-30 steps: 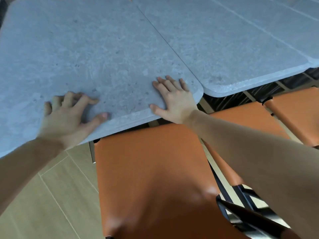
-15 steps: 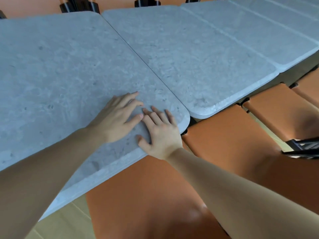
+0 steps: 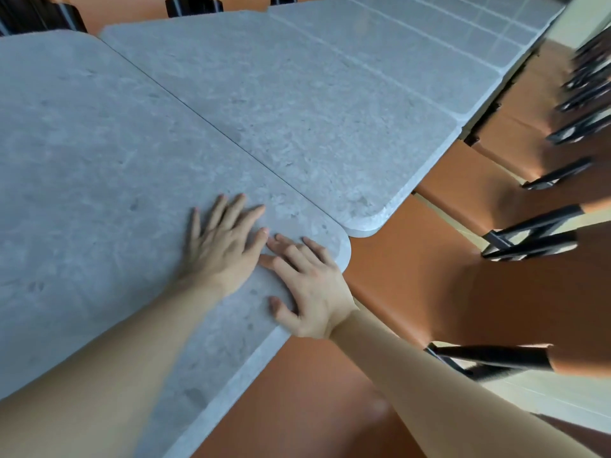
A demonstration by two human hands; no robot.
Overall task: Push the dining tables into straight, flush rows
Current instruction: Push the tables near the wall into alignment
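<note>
At the bottom of the frame an orange chair seat [image 3: 297,391] lies below the edge of the nearest worktop [image 3: 82,160], a grey stone-look slab filling the left half of the picture. Both hands lie flat on its rounded near-right corner. The right hand [image 3: 310,285] rests at the very edge with its fingers [image 3: 297,256] straight and slightly spread, palm down, thumb splayed toward the lower left; it grips nothing. The left hand [image 3: 221,246] lies just beside it, toward the middle of the frame, its fingers [image 3: 231,209] extended and fanned apart, pressing on the surface. The tip of the left thumb touches or nearly touches the right index finger.

A thin dark seam runs diagonally from upper left to the centre, where this slab meets the second worktop [image 3: 297,110]; the two sit tight together along it, yet the second one's near corner lies set back from the first. Beyond, further grey worktops [image 3: 429,44] run toward the upper right. More orange chairs [image 3: 496,200] with black frames line the right side, blurred.
</note>
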